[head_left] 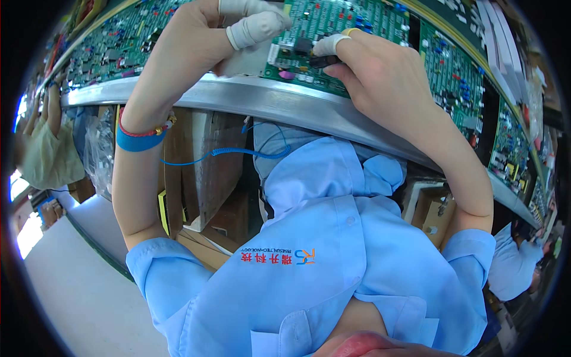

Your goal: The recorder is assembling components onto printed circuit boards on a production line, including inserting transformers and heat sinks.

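Observation:
A green circuit board (321,35) with many small parts lies on the bench in front of me. My right hand (386,74) is over its near part, with a white finger cot and a yellow one on its fingers. Between thumb and forefinger it pinches a small black component (324,61), low over the board beside a black block. My left hand (196,50), with white cots on thumb and finger, is bent at the board's left edge. Its fingertips come together there; what they hold, if anything, is hidden. A blue wrist strap (141,141) circles my left wrist.
More circuit boards line up to the left (113,50) and right (455,77). A metal rail (267,98) runs along the bench's near edge. From the strap hangs a coiled blue cord (250,152). Cardboard boxes (208,166) stand underneath. Other people sit at far left and right.

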### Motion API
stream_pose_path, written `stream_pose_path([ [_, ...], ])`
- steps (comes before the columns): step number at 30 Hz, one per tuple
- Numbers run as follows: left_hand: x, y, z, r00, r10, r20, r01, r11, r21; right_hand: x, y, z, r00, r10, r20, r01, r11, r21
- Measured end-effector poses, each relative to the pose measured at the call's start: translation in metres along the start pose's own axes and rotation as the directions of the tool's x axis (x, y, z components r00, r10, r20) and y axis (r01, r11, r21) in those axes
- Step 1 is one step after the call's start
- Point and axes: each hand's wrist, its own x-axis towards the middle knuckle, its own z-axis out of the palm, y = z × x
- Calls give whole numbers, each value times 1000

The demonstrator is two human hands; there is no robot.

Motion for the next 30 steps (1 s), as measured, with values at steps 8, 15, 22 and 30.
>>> stream_pose_path([
  [8,28,-76,0,476,878,-47,-829,430,-356,17,-11,10,993,-71,96,80,993,-85],
  [15,-5,0,15,956,-192,-222,166,978,-130,19,-13,9,988,-116,104,136,967,-214],
  [22,-4,5,21,952,-178,-249,140,977,-163,21,-14,11,989,-95,118,120,965,-232],
  [30,-3,11,26,956,-194,-220,192,981,-33,20,-8,5,984,-56,172,90,976,-199],
])
